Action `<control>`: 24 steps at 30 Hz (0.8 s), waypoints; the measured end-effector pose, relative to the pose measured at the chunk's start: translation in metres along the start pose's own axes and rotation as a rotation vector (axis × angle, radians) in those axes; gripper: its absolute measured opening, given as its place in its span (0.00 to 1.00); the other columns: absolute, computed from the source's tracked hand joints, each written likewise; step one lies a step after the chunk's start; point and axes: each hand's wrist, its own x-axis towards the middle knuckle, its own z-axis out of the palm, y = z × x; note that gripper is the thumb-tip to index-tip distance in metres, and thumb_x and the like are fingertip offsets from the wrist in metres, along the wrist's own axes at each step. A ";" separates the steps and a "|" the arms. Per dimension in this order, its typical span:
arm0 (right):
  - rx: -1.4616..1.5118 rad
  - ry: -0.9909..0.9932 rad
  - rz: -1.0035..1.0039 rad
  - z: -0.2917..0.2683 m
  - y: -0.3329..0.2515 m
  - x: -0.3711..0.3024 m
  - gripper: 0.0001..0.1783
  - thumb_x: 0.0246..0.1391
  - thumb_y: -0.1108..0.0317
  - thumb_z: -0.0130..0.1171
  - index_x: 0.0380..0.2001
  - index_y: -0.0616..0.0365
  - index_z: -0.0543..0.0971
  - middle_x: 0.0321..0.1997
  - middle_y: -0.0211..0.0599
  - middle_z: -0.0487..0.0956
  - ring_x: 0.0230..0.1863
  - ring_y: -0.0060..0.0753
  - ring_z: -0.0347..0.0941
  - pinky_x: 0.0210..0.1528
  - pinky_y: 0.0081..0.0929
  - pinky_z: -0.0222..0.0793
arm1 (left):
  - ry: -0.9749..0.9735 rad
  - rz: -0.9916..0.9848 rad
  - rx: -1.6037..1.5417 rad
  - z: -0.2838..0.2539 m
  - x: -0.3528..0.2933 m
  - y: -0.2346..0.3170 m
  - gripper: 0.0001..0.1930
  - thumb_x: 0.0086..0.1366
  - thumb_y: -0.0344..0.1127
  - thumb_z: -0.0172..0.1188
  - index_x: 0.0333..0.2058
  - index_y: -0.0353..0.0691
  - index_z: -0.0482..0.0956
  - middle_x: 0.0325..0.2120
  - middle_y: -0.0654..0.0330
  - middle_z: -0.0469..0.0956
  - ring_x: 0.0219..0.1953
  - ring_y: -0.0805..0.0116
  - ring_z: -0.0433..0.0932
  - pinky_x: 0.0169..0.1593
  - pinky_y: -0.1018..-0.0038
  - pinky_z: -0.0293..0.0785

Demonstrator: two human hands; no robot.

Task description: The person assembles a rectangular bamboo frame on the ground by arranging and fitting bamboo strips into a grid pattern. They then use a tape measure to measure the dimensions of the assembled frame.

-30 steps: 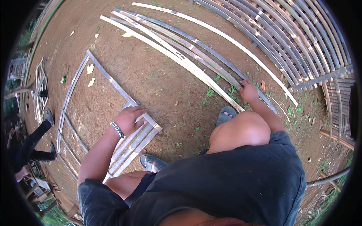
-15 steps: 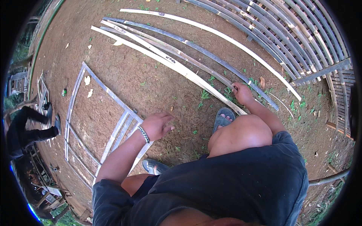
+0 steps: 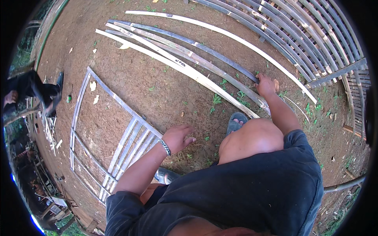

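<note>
My right hand (image 3: pixel 266 85) reaches out at the right, its fingers closed around the near end of a dark bamboo strip (image 3: pixel 204 48). Beside that strip, a brownish bamboo strip (image 3: pixel 226 76) lies on the ground, its near end just short of my wrist. Pale split bamboo strips (image 3: pixel 189 73) lie together to the left of it. Nothing is in my left hand (image 3: pixel 178 138), which hovers with fingers apart, a chain bracelet at the wrist. Close to it is a bamboo frame (image 3: pixel 118 98) with several slats, partly hidden behind my left forearm.
A slatted bamboo panel (image 3: pixel 291 35) takes up the upper right. One pale strip (image 3: pixel 236 37) lies apart between it and the others. At the far left another person in dark trousers (image 3: pixel 37 88) stands near scattered wood scraps (image 3: pixel 49 131). My sandalled foot (image 3: pixel 237 121) is beside the strips.
My right hand has gone from the brownish strip to the dark strip's end. The brownish strip lies shifted. My left hand has moved slightly right and down. The other person's legs have changed position.
</note>
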 end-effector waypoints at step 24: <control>-0.122 0.266 -0.053 0.020 -0.004 -0.008 0.13 0.54 0.74 0.52 0.41 0.52 0.80 0.46 0.41 0.78 0.51 0.48 0.76 0.52 0.43 0.72 | 0.030 -0.089 -0.089 0.025 -0.026 -0.020 0.23 0.65 0.45 0.63 0.56 0.42 0.77 0.51 0.49 0.78 0.54 0.47 0.76 0.59 0.58 0.72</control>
